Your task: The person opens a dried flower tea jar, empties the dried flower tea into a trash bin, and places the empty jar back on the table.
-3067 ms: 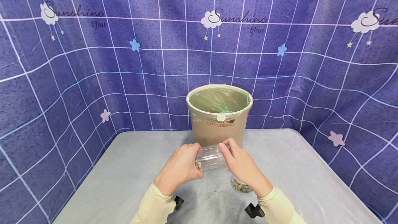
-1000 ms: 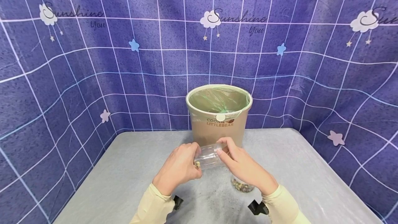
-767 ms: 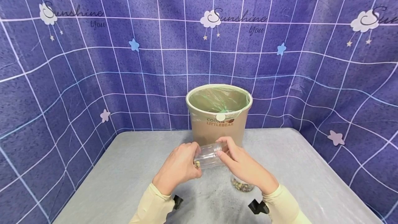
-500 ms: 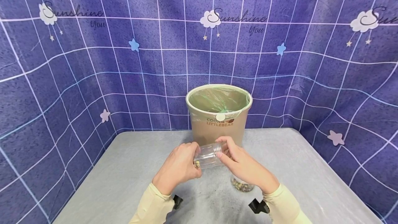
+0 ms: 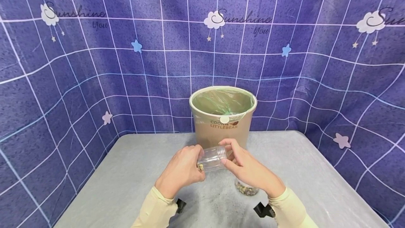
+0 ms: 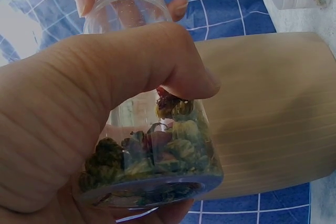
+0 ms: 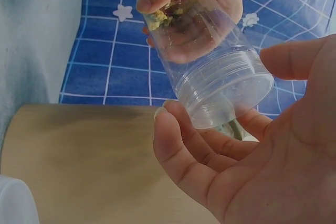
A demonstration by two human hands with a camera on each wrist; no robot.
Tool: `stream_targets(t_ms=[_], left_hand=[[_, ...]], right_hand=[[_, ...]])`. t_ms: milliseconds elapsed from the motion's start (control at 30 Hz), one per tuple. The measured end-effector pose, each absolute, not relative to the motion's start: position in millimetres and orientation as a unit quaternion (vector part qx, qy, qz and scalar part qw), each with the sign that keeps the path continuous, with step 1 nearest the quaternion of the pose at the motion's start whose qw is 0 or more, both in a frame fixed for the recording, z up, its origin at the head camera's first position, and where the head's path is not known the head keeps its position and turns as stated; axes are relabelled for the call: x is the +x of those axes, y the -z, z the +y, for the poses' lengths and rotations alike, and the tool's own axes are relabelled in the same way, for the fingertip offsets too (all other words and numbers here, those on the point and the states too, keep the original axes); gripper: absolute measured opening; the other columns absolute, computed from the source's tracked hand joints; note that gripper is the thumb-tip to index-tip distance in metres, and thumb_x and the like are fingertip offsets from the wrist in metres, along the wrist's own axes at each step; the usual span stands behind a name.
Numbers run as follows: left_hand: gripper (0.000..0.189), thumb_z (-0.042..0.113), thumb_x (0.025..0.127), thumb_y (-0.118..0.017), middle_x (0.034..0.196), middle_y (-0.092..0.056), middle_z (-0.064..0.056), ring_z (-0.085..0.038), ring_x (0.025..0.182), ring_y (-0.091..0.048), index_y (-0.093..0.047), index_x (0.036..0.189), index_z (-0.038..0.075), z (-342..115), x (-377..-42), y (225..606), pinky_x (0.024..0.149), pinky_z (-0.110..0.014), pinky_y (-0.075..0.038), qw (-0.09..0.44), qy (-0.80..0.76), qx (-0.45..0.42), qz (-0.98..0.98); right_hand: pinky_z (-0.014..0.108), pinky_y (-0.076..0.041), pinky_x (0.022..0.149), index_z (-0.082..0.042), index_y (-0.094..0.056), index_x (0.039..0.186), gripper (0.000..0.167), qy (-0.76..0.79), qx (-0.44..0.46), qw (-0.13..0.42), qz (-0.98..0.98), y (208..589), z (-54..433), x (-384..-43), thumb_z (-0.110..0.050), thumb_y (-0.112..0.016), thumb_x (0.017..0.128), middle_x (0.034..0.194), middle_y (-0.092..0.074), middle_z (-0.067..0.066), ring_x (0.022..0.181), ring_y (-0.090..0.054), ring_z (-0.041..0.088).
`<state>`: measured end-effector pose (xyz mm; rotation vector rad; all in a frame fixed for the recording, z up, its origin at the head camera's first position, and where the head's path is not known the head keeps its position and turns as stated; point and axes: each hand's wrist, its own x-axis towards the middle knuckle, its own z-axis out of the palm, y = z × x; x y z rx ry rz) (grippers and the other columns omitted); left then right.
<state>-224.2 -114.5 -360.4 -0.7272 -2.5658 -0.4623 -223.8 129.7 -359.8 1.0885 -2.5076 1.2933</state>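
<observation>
In front of the bin (image 5: 221, 136), a left hand (image 5: 181, 170) grips a tilted clear jar (image 5: 212, 157) of dried flowers (image 6: 181, 145); the right hand (image 5: 253, 171) spreads loosely around the jar's ribbed end (image 7: 226, 87), contact unclear; a second jar (image 5: 246, 188) sits on the table (image 5: 142, 164), farther out from the bin

A booth-like, draped corner; whether in a home or a studio cannot be told. Purple-blue cloth (image 5: 174, 62) printed with clouds (image 5: 210, 20), stars (image 5: 136, 46) and "Sunshine You" hangs beyond the far and side edges of a grey counter (image 5: 142, 154); a beige bin (image 5: 204, 134) with a green liner (image 5: 207, 103) stands by the far edge.
</observation>
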Motion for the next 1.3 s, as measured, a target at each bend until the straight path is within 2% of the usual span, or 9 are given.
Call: stream_targets(t_ms=[300, 567, 767, 1033, 1233, 1300], left_hand=[[0.042, 0.014, 0.055, -0.08, 0.076, -0.052, 0.01, -0.011, 0.068, -0.05, -0.062, 0.094, 0.015, -114.5, -223.5, 360.2, 0.063, -0.028, -0.045, 0.21, 0.167, -0.259, -0.928], [0.041, 0.013, 0.055, -0.08, 0.076, -0.053, 0.009, -0.012, 0.068, -0.05, -0.062, 0.092, 0.014, -114.2, -223.3, 359.4, 0.064, -0.029, -0.046, 0.209, 0.166, -0.257, -0.929], [0.042, 0.014, 0.055, -0.081, 0.075, -0.052, 0.009, -0.012, 0.068, -0.05, -0.061, 0.092, 0.015, -114.3, -221.5, 357.9, 0.064, -0.029, -0.045, 0.203, 0.168, -0.251, -0.931], [0.042, 0.014, 0.054, -0.081, 0.075, -0.052, 0.009, -0.012, 0.068, -0.05, -0.062, 0.091, 0.015, -114.5, -222.8, 358.6, 0.064, -0.029, -0.045, 0.206, 0.17, -0.254, -0.929], [0.043, 0.015, 0.054, -0.082, 0.076, -0.052, 0.008, -0.012, 0.068, -0.05, -0.063, 0.092, 0.014, -114.6, -223.4, 359.4, 0.064, -0.03, -0.045, 0.207, 0.168, -0.255, -0.929], [0.043, 0.015, 0.054, -0.082, 0.076, -0.053, 0.008, -0.012, 0.068, -0.05, -0.063, 0.092, 0.014, -114.5, -223.7, 359.6, 0.064, -0.03, -0.046, 0.207, 0.168, -0.256, -0.929]], right_hand=[[0.029, -0.056, 0.07, -0.018, -0.037, 0.145, 0.05, -0.428, 0.361, 0.056, -0.827, 361.3, 130.8, -224.0, -0.018, -0.063, 0.102, 0.12, -0.061, 0.0, 0.089, -0.068, 0.019], [0.029, -0.055, 0.067, -0.026, -0.038, 0.145, 0.056, -0.411, 0.368, 0.079, -0.83, 361.6, 131.4, -223.4, -0.015, -0.066, 0.099, 0.116, -0.062, -0.001, 0.09, -0.065, 0.015], [0.029, -0.056, 0.065, -0.022, -0.039, 0.148, 0.061, -0.405, 0.367, 0.087, -0.833, 362.8, 130.4, -223.5, -0.009, -0.068, 0.096, 0.112, -0.063, -0.003, 0.09, -0.065, 0.016], [0.028, -0.056, 0.069, -0.024, -0.04, 0.147, 0.066, -0.405, 0.366, 0.087, -0.833, 361.5, 129.6, -222.0, -0.004, -0.068, 0.092, 0.122, -0.062, 0.0, 0.095, -0.065, 0.017], [0.028, -0.056, 0.069, -0.015, -0.041, 0.148, 0.065, -0.399, 0.367, 0.092, -0.835, 361.0, 129.7, -221.5, -0.003, -0.069, 0.091, 0.12, -0.062, 0.0, 0.093, -0.065, 0.018], [0.028, -0.056, 0.069, -0.016, -0.041, 0.147, 0.064, -0.401, 0.367, 0.092, -0.834, 361.0, 129.8, -221.6, -0.003, -0.069, 0.091, 0.119, -0.062, 0.0, 0.093, -0.065, 0.018]])
